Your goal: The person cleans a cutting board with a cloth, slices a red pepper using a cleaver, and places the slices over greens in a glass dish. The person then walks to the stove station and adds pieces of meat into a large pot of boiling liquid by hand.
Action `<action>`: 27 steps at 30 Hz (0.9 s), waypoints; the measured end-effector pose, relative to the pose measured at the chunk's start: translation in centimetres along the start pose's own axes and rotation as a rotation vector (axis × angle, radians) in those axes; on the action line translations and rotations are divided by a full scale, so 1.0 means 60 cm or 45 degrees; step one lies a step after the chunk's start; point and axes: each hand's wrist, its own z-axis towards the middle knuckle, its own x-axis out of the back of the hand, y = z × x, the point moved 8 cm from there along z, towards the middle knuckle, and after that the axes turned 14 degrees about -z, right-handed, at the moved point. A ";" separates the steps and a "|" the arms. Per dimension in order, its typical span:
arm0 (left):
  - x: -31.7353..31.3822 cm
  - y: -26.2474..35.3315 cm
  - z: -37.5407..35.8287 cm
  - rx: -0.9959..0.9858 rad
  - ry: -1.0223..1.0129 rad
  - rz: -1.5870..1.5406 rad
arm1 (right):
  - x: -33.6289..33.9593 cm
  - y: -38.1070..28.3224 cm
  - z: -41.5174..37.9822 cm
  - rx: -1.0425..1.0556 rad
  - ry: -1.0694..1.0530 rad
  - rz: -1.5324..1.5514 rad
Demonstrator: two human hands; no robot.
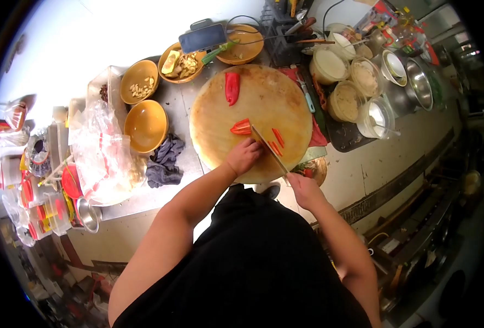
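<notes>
Grips the knife (270, 150) with the right hand (306, 191) and rests the left hand (245, 156), fingers curled together, just beside the cut red pepper (241, 127) on the round board (274, 93), left of the strips (277, 138).

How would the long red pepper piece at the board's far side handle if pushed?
Red pepper piece: probably slick, since its surface shines. Likely fairly stiff, as it holds a raised, uneven shape on the chopping board. Might rock a little, but its underside is hidden.
</notes>
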 end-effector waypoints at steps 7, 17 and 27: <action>-0.001 -0.003 -0.007 0.012 0.116 0.006 | -0.003 -0.006 -0.031 -0.063 -0.019 -0.060; 0.009 0.002 -0.009 -0.013 0.236 -0.009 | 0.006 -0.010 -0.038 -0.025 -0.008 -0.098; 0.018 0.016 -0.003 -0.009 0.208 0.016 | 0.008 -0.003 -0.037 -0.079 -0.076 -0.089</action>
